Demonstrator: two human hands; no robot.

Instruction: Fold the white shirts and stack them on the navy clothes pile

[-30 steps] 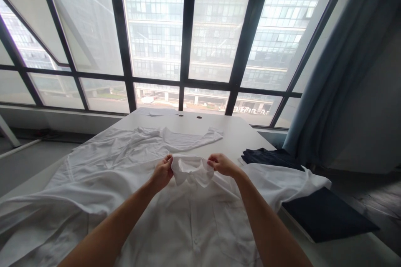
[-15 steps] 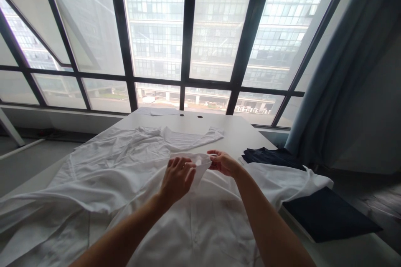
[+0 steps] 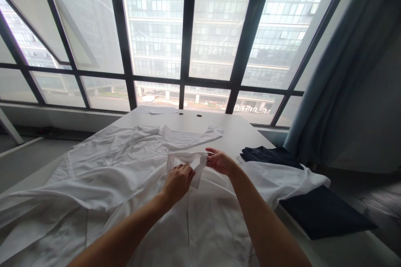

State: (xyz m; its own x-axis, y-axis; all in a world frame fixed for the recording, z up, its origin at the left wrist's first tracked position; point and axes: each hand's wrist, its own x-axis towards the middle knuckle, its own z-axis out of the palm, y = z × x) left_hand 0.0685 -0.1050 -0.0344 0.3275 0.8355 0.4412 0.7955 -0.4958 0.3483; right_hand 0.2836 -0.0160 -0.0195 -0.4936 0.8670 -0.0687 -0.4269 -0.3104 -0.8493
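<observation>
My right grip [image 3: 220, 163] is closed, thumb and fingers pinching the right end of the collar [image 3: 198, 177] of a white shirt [image 3: 216, 212]. My left grip [image 3: 178, 180] is part curled, fingers bent over the collar's near side; whether they pinch fabric I cannot tell. The shirt lies front up on the tabletop [image 3: 239, 129] directly before me, collar raised, button placket running towards me. Its sleeve [image 3: 291, 179] reaches right, beside a dark folded cloth [image 3: 269, 155] and against a flat navy item [image 3: 326, 212]. Beyond, left, lies another white garment [image 3: 115, 144], creased. Windows [image 3: 156, 25] stand behind.
</observation>
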